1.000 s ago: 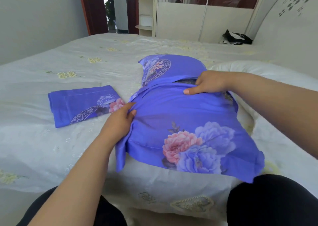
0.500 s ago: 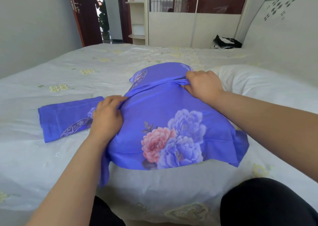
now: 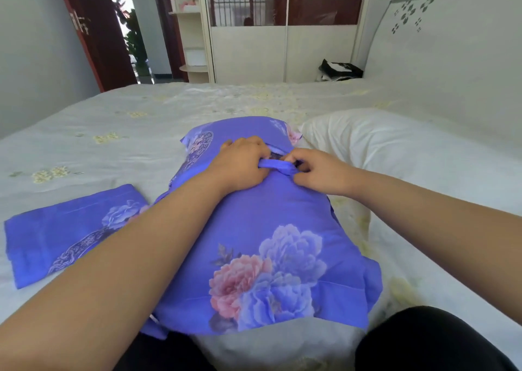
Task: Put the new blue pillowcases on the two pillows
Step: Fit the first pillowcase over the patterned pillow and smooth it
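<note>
Where both hands' fingers [image 3: 261,156] meet, they pinch the pillowcase [image 3: 271,229] hem.

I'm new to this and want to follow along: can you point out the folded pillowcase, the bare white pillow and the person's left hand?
folded pillowcase [image 3: 65,229]: head view, on its flat blue middle.
white pillow [image 3: 395,144]: head view, on its bare top.
left hand [image 3: 240,164]: head view, on its back.

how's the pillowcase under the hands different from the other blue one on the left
The pillowcase under the hands is bulging, apparently filled; the folded pillowcase lies flat on the bed. The left hand and right hand grip the first's bunched fabric; nothing touches the folded one. Both share the blue floral print.
</note>
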The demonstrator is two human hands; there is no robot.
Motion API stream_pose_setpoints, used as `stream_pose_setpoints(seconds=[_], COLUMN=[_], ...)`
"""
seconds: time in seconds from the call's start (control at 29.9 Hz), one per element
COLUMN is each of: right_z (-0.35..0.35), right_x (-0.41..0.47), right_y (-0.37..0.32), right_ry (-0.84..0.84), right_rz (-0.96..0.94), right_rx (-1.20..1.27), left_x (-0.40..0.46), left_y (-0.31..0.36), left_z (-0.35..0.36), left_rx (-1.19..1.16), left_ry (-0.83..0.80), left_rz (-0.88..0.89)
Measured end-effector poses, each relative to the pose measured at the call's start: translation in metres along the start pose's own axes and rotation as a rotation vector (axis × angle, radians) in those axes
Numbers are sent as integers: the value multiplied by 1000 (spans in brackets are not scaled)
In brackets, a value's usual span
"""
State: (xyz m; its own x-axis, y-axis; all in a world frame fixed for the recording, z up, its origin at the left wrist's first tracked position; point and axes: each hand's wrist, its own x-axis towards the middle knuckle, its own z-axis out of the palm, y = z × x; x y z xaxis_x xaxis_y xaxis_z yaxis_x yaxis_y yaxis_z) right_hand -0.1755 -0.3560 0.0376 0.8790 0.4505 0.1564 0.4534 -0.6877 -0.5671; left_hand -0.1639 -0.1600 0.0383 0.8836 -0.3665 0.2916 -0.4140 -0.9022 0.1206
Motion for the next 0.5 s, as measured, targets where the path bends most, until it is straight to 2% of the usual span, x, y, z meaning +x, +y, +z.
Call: stream_pose_setpoints(seconds=[0.1,0.13,0.2,0.3,0.4,0.5], right_z=[-4,-2,6,21,28,38], right_x=[-3,-9,-18,-18,-15,-17], right_y=[27,32,39,47,61,74], right_ry=[24,1,-29,19,60,139], right_rz=[87,138,228,383,505,518], right_rx=[-186,-206,-139,90,391,558], left_x=[11,12,14,15,24,43], left_y=[-25,-35,-40,-15,11,30], left_z=[7,10,13,11,-1,-10], left_rx=[228,271,332,266,274,237], left_ry=[155,200,217,69,-155,-189], left_rz=[-189,-244,-244,-145,-118,-130])
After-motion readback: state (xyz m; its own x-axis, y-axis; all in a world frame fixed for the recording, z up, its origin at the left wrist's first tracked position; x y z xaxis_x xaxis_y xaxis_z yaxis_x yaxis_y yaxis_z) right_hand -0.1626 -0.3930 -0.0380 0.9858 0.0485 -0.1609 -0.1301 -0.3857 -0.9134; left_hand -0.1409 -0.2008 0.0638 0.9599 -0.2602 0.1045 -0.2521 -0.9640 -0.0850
